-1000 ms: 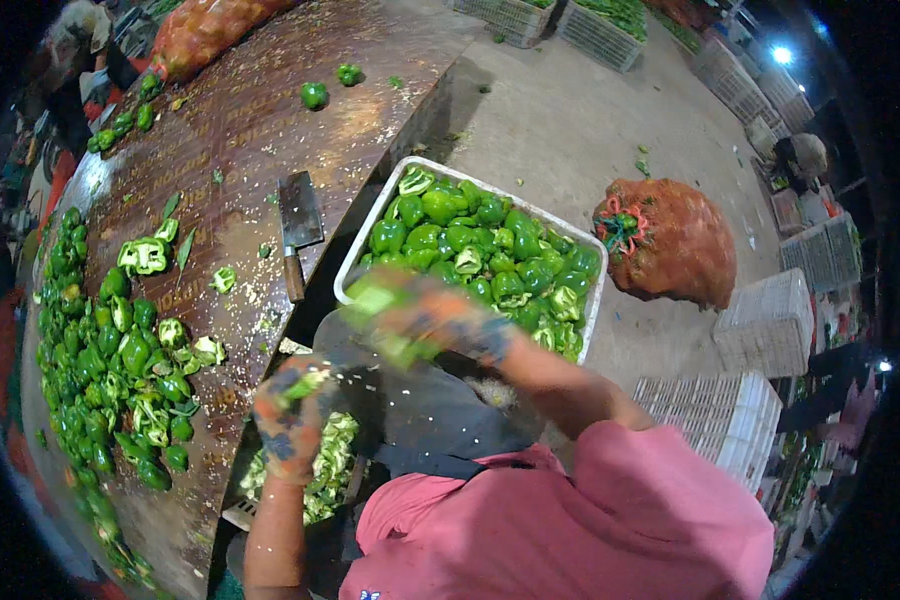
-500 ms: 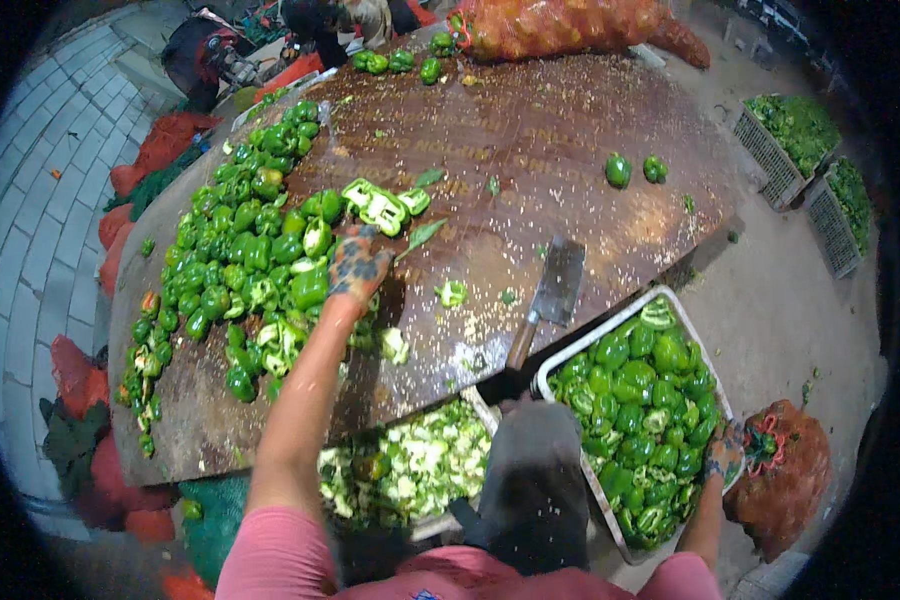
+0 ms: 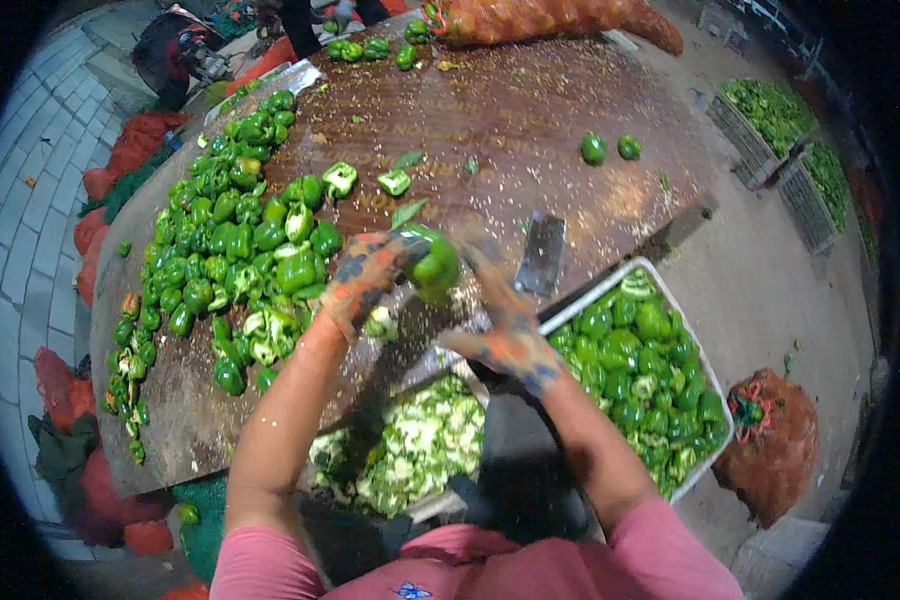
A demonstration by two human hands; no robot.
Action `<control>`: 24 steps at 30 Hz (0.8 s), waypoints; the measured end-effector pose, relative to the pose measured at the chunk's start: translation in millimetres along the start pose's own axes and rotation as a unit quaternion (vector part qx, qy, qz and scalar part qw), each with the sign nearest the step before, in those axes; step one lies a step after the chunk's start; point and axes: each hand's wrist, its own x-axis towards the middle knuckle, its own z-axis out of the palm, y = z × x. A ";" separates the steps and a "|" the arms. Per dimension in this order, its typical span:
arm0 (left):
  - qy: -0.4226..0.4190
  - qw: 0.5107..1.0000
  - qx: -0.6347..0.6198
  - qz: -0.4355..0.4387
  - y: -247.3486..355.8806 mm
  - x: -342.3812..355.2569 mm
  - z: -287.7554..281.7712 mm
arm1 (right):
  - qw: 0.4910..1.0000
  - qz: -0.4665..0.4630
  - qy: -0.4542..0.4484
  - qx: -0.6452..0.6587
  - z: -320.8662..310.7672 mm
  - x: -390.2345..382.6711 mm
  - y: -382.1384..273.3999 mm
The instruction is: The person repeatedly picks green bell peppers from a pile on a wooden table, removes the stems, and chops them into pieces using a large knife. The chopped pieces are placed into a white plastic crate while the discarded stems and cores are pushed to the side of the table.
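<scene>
My left hand (image 3: 368,272), in a patterned glove, grips a green bell pepper (image 3: 434,264) above the table. Facing it from the right, my right hand (image 3: 508,335) is gloved too, its fingers spread and its palm turned toward the pepper, slightly blurred. On the tabletop just beyond the right hand lies a cleaver (image 3: 542,255); its handle is hidden behind that hand. To the left, a long heap of green bell peppers (image 3: 232,238) spreads over the table. Cut pepper pieces (image 3: 394,182) and a leaf (image 3: 407,212) lie beyond my left hand.
A white crate (image 3: 718,392) full of green peppers stands right of my legs. Below the table edge is a container of pale pepper scraps (image 3: 425,445). Net sacks (image 3: 770,450) sit on the floor, and crates of greenery (image 3: 770,118) stand far right. Another person stands beyond the table.
My right hand has left the crate's right side and come over the table's near edge. My left hand now holds a whole-looking pepper, raised and moved slightly right.
</scene>
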 end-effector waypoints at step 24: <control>-0.008 0.974 0.079 0.212 125.8 -172.8 149.3 | 0.812 0.141 0.154 0.546 -34.1 -186.7 2.6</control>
